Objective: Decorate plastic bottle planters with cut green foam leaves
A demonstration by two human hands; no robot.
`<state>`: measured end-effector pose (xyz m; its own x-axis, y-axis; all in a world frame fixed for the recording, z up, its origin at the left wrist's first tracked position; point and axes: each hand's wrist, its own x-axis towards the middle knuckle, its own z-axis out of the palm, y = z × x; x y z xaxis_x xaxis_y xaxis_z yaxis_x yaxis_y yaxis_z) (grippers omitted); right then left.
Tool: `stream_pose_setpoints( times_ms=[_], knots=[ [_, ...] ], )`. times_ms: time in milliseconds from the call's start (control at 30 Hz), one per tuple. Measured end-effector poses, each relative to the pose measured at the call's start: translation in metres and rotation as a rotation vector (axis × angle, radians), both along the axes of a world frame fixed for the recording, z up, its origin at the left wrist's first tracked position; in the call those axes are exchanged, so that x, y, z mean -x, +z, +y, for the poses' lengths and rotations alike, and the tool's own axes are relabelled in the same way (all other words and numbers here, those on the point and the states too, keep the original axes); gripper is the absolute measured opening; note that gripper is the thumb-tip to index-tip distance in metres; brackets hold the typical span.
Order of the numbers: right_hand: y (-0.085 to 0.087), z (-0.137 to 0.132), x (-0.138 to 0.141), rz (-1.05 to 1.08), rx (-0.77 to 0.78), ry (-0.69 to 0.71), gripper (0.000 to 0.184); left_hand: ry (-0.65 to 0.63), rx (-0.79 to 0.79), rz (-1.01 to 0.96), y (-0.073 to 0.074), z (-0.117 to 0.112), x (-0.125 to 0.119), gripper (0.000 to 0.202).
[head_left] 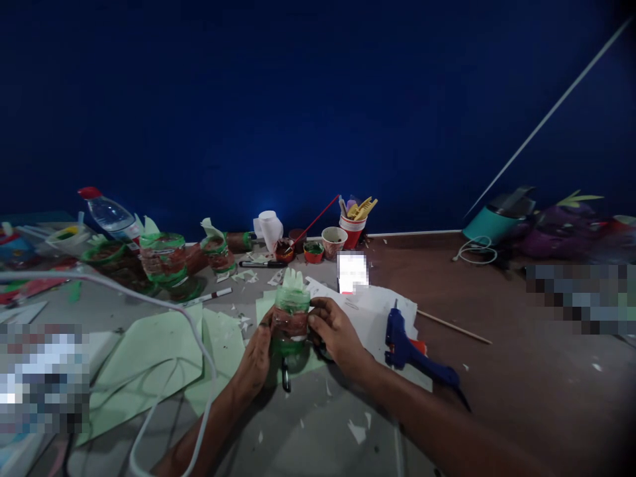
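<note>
In the middle, a small clear jar (291, 324) painted in green and brown bands stands upright, with pale green paper cut in finger-like points rising from its top. My left hand (256, 354) is closed against the jar's left side. On the other side, my right hand (342, 336) has thumb and curled fingers at its right edge, so the jar sits between both hands. Just below it lies a black marker (286, 376). To the right, a blue glue gun (401, 341) rests on white paper (365, 308).
Pale green sheets (149, 344) lie left, with a white cable (206, 358) looping over them. Similar painted jars (163, 260) and a plastic bottle (112, 215) stand at back left. Paint cups (313, 252) and a red cup (352, 232) line the wall. A wooden stick (454, 326) lies right.
</note>
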<state>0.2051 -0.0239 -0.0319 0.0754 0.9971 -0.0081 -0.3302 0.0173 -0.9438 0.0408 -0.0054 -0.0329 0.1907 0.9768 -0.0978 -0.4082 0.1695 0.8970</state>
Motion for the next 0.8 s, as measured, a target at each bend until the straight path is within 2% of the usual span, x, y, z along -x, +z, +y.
stream_pose_setpoints(
  times_ms=[100,233,333,400,600,700,800],
  knots=[
    [0.003,0.000,-0.001,-0.006,0.017,-0.012,0.027,-0.014,-0.076,0.124,-0.001,0.001,0.001,0.028],
    [0.007,-0.004,-0.003,-0.006,0.006,0.008,0.030,-0.056,-0.109,0.146,0.004,-0.001,0.000,0.038],
    [0.008,-0.007,-0.006,-0.023,-0.062,0.060,0.036,0.010,-0.045,0.159,0.005,-0.004,0.001,0.036],
    [0.008,-0.008,-0.008,-0.045,-0.051,0.104,0.043,0.029,-0.031,0.166,0.005,-0.005,0.002,0.034],
    [0.013,-0.005,-0.009,0.090,-0.008,0.190,0.059,-0.079,-0.119,0.108,0.003,-0.006,0.005,0.027],
    [0.015,-0.003,-0.012,0.088,-0.013,0.179,0.060,-0.093,-0.165,0.112,0.001,-0.006,0.004,0.029],
    [0.015,-0.003,-0.019,0.081,-0.052,0.145,0.054,-0.081,-0.193,0.162,0.000,-0.004,0.004,0.042]
  ],
)
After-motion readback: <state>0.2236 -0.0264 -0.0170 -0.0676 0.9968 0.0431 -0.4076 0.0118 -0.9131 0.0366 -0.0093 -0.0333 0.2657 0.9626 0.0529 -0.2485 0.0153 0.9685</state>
